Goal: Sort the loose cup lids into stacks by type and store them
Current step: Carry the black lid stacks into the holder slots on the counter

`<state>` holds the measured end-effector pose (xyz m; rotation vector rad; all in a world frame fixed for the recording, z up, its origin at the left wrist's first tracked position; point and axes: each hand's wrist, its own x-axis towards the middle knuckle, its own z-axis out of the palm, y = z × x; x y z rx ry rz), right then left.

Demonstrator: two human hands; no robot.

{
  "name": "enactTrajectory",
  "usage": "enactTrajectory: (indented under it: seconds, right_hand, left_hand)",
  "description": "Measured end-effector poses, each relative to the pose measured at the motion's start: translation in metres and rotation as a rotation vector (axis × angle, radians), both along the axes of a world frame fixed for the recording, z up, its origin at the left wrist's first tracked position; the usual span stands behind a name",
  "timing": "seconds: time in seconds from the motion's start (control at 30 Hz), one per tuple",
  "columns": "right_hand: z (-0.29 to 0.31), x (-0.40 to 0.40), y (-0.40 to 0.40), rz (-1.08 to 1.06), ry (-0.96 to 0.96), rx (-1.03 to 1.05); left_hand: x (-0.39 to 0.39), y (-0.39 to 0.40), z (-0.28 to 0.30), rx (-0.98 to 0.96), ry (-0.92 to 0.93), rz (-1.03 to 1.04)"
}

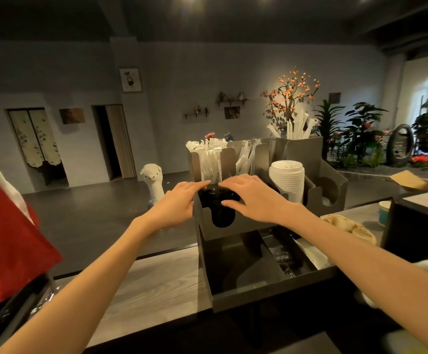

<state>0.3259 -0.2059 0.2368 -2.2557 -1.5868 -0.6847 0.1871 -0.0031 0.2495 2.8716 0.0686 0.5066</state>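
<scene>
A stack of black cup lids (219, 209) sits in the left slot of a steel organizer (209, 229) on the counter. My left hand (179, 203) reaches in from the left with straight fingers touching the top of the black stack. Flat over the stack's right side lies my right hand (251, 196), fingers straight and thumb at the front. In the middle slot stands a tall stack of white lids (287, 181). The right slot (326, 192) shows nothing I can make out.
Wrapped straws (214, 155) fill the bins behind the lids. The organizer's lower tray (271, 282) juts toward me. A red flag (5, 226) stands at left, a beige cloth (348, 226) and teal cup (384, 213) at right, next to a black box (417, 226).
</scene>
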Motion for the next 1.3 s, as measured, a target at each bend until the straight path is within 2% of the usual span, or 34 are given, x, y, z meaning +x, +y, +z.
enactTrajectory:
  seconds: [0.07,0.2,0.33,0.5,0.7,0.9,1.1,1.23,1.3]
  right_hand:
    - [0.001,-0.001,-0.007,-0.013,0.010,0.063]
    - [-0.004,-0.005,-0.018,-0.022,0.015,0.044]
    - [0.008,0.002,-0.035,-0.167,0.124,0.221]
    - [0.013,0.010,-0.060,-0.275,0.207,0.170]
    - [0.003,0.008,-0.063,-0.195,0.214,0.085]
    - [-0.005,0.017,-0.058,-0.138,0.197,0.243]
    - [-0.001,0.035,-0.067,-0.026,0.176,0.203]
    - [0.026,0.062,-0.101,-0.031,0.138,0.430]
    - [0.035,0.086,-0.123,-0.058,0.143,0.402]
  left_hand:
    - [0.000,-0.002,-0.001,0.035,-0.036,-0.014]
    - [-0.001,-0.005,-0.004,0.044,-0.028,0.015]
    - [-0.001,-0.001,-0.001,0.072,-0.023,-0.011]
    - [0.003,-0.001,-0.001,0.115,-0.061,-0.065]
    - [0.009,-0.006,-0.012,0.133,-0.108,-0.086]
    - [0.010,-0.017,0.002,0.246,-0.012,-0.028]
    - [0.023,-0.052,0.001,0.169,-0.169,-0.017]
    - [0.044,-0.089,0.015,0.172,-0.240,-0.067]
    - [0.061,-0.109,0.020,0.165,-0.247,-0.073]
